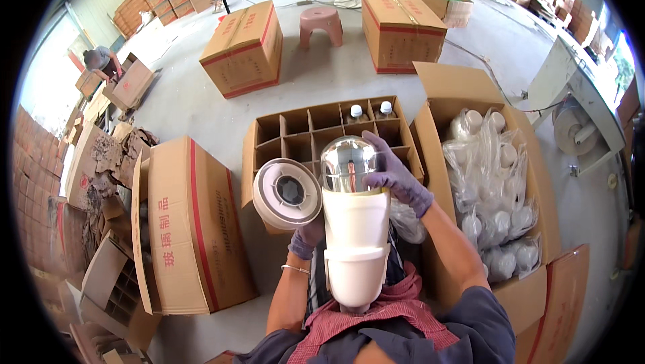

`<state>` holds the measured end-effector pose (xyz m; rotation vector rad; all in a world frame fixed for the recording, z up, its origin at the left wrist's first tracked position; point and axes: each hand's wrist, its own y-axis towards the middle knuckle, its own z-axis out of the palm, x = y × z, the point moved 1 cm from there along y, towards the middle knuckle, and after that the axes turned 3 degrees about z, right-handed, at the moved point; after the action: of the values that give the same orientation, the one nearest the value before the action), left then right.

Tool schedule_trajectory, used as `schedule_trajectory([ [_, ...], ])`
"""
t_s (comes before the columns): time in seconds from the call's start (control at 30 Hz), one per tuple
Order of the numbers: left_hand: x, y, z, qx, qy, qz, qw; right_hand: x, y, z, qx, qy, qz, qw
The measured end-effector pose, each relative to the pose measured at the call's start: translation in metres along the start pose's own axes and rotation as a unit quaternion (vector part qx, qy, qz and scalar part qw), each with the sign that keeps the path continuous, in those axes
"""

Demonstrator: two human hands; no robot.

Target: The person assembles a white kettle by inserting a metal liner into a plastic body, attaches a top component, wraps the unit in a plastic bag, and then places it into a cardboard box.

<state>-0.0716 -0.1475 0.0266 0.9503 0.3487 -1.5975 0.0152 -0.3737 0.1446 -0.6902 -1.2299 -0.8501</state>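
A white plastic vacuum flask casing (356, 230) stands upright in front of me, its lower end over my lap. From its top rises a shiny silvered glass liner (351, 162) with a rounded end. Purple-gloved, my right hand (403, 179) wraps its fingers round the liner's right side. My left hand (309, 238), gloved too, grips a round white plastic cap-like part (289, 193) from below, left of the liner. This part has ribs and a dark centre. Most of the left fingers are hidden behind it.
Ahead stands a divided carton (295, 122) with two white-capped bottles (369, 111). An open carton (537, 162) of plastic-wrapped white parts (494, 183) is at right, a tall carton (195, 230) at left. Farther off are a pink stool (320, 25), closed cartons (242, 48) and a bending person (102, 60).
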Motion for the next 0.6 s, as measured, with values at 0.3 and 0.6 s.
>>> schedule_trajectory([
  [0.3,-0.033,0.011,0.033,-0.014,0.638,0.148,0.755,-0.013,0.0,-0.018,0.054,0.028,0.011,0.998],
  [0.6,-0.063,0.033,0.004,-0.304,-0.048,0.098,0.946,0.022,0.018,0.011,0.156,-0.357,0.112,0.914],
])
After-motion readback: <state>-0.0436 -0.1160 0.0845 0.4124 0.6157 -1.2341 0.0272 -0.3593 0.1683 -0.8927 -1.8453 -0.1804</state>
